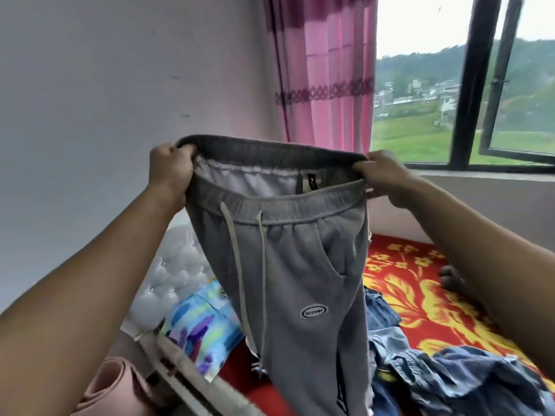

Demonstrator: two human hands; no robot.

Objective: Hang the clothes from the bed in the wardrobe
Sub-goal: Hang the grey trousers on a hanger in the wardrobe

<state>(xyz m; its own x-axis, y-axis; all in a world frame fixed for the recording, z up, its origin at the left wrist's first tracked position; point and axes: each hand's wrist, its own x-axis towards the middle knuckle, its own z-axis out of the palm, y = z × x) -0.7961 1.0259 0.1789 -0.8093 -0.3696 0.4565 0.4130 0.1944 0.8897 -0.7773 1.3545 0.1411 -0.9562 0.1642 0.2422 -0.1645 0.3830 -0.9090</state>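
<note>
Body: a person, seen only as two arms and two hands.
Left grip (169, 172): a bare hand, its back and knuckles showing.
Right grip (387, 178): a bare hand, its back and thumb showing.
Left forearm (90, 280): bare from wrist to elbow.
Right forearm (486, 250): bare likewise, uncovered throughout.

Pink striped fabric curtain (324, 70) with a purple lacy band hangs just left of the dark-framed glass window (477, 85). Outside there's a green grassy hillside (420, 136) with small pale buildings. Plain white painted wall (120, 85) on the left. Lower down, a splotchy blue, yellow and purple pillow (201, 322), plus a rolled pink foam mat (114, 385) in the bottom left corner.
</note>
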